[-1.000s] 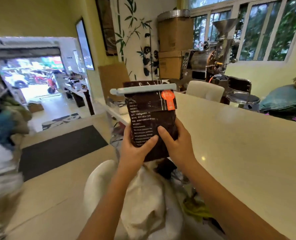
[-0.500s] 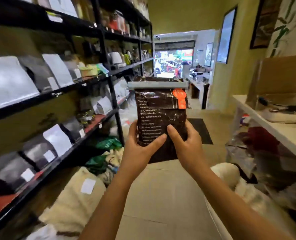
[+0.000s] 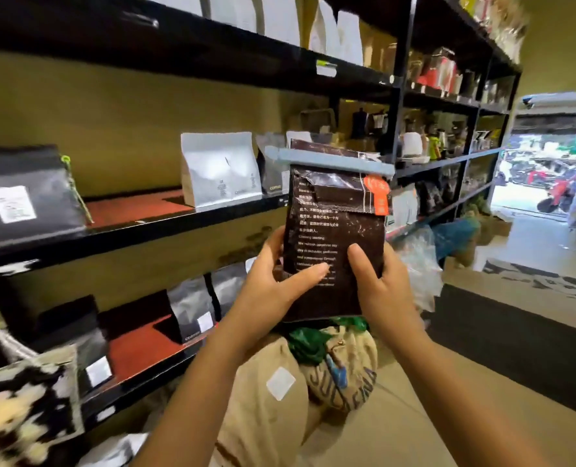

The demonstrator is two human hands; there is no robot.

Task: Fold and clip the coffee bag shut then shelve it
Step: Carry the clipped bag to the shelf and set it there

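Note:
A dark brown coffee bag (image 3: 337, 227) with white print and an orange label stands upright in front of me. Its top is folded over and held by a long pale blue clip (image 3: 330, 163) across the fold. My left hand (image 3: 273, 281) grips the bag's lower left side, thumb across the front. My right hand (image 3: 380, 281) grips the lower right side the same way. The bag is in the air, near the middle board of a black shelf (image 3: 138, 227) with a red-brown surface.
White and grey coffee bags (image 3: 219, 170) stand on the middle board, a black one (image 3: 23, 193) at the left. More bags sit on the lower board. Burlap sacks (image 3: 313, 375) lie on the floor below my hands. A dark mat (image 3: 515, 335) and an open doorway are at the right.
My view has swung left from the counter to face the shelves. Both hands keep the same grip on the clipped bag, which is now closer to the middle shelf board.

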